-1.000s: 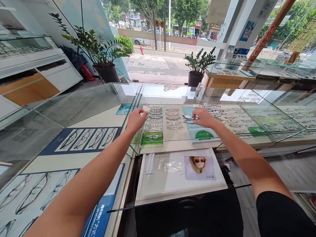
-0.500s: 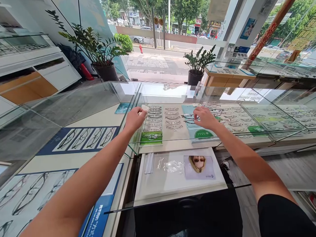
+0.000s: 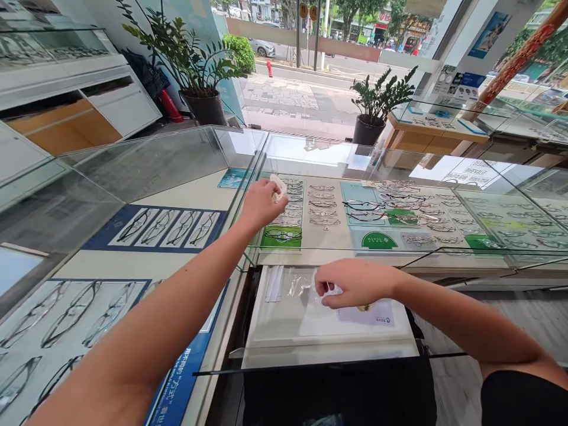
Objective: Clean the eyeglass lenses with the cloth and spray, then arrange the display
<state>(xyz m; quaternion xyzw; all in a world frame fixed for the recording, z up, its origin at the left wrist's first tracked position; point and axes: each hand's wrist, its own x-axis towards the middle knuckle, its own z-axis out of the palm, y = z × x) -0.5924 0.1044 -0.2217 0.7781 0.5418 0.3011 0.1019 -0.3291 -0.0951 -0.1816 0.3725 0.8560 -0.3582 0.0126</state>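
My left hand (image 3: pixel 262 204) is closed around a crumpled white tissue (image 3: pixel 278 187). It is over the glass display case, beside a column of eyeglass frames (image 3: pixel 293 204) on a white and green card. My right hand (image 3: pixel 350 283) hovers above an open white drawer (image 3: pixel 284 325), fingers curled and thumb apart, with nothing visible in its grasp. Below it are a clear plastic wrapper (image 3: pixel 298 286) and a printed photo card (image 3: pixel 377 316), both partly covered by the hand. Dark-rimmed glasses (image 3: pixel 364 208) lie on the blue card (image 3: pixel 352 189) inside the case.
Glass edges and panels (image 3: pixel 266 154) surround the case. More frames (image 3: pixel 180 228) rest on blue-bordered cards at left. Further frames (image 3: pixel 510 219) fill the case at right. Potted plants (image 3: pixel 370 112) stand by the glass front. A black surface (image 3: pixel 337 390) is below the drawer.
My right hand has left the dark-rimmed glasses in the case and moved down and toward me, over the drawer. My left hand still holds the tissue. The view has tilted down.
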